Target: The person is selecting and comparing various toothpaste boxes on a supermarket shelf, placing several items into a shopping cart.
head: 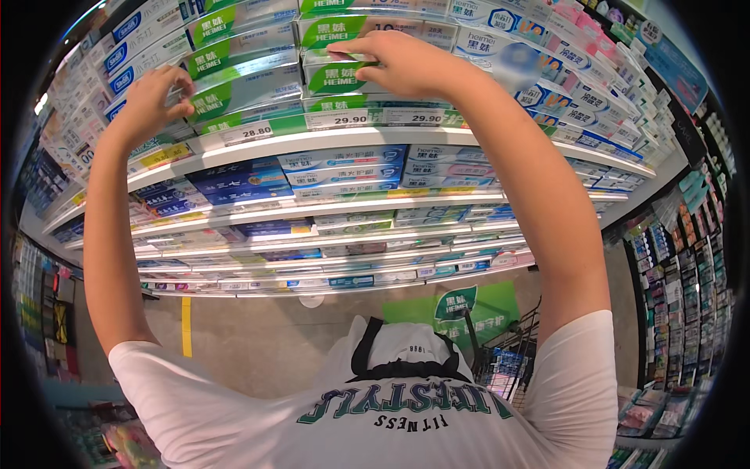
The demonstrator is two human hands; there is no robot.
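My left hand [153,101] is raised at the left end of a stack of green-and-silver Heimei toothpaste boxes [249,88]. Its fingers are curled but apart, with the thumb close to the box ends; contact is unclear. To the right, my right hand [404,64] reaches over a neighbouring stack of green-and-white Heimei toothpaste boxes [334,79]. The index finger points left across the box fronts and the thumb sits lower, a gap between them. No box appears clasped in either hand. Part of that second stack is hidden behind my right hand.
A white shelf edge [304,139] with price tags [337,119] runs below the stacks. Lower shelves carry more toothpaste boxes [345,170]. A wire shopping cart [510,369] stands close on my right, beside a green floor sign [498,299]. Hanging goods [679,293] line the far right.
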